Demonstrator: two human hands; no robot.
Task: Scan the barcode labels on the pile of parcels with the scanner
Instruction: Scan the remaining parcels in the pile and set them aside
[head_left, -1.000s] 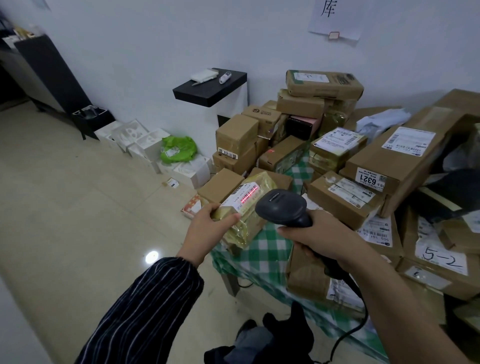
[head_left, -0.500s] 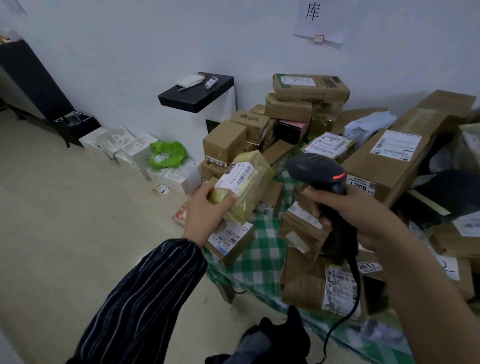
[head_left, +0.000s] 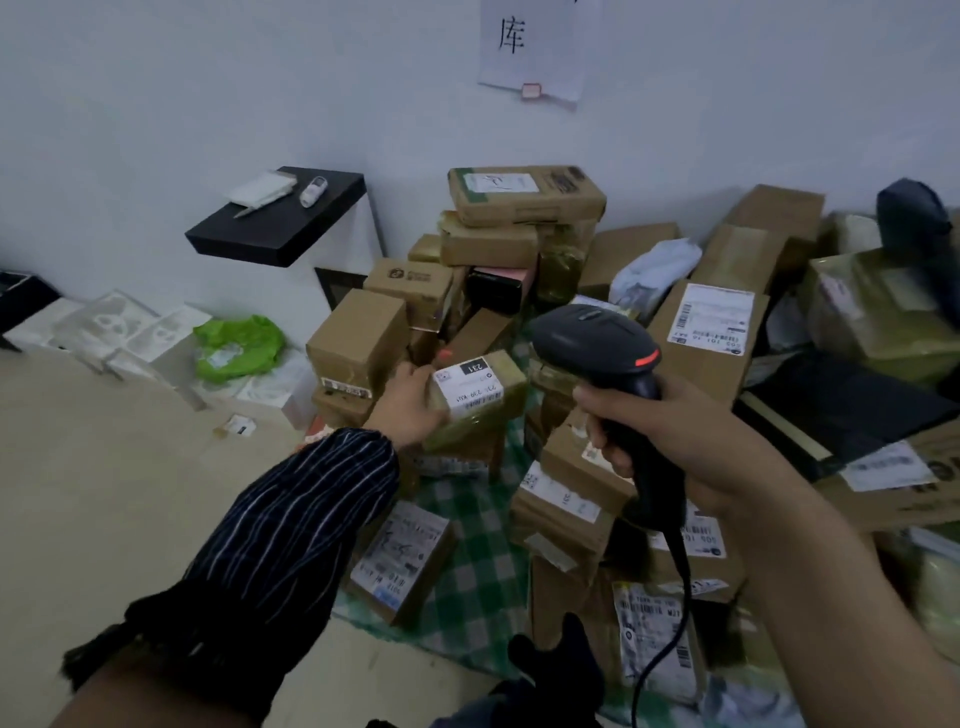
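Observation:
My left hand (head_left: 408, 402) grips a small parcel wrapped in yellowish tape (head_left: 480, 400), with its white barcode label facing up. It is held out over the left side of the pile of parcels (head_left: 524, 244). My right hand (head_left: 654, 431) grips the handle of a black corded scanner (head_left: 597, 343), whose head sits just right of the held parcel and points toward the pile. A red spot of light shows on a box near my left fingertips. Brown cardboard boxes with white labels lie stacked on a green checked cloth (head_left: 483, 566).
A black shelf (head_left: 280, 223) juts from the white wall at the left. White foam boxes (head_left: 119, 332) and a green bag (head_left: 239, 345) lie on the floor below it. A long labelled carton (head_left: 711, 332) and dark bags crowd the right side.
My left hand has carried the taped parcel forward and down toward the pile and turned it. The scanner has lifted away from the label and now points past it.

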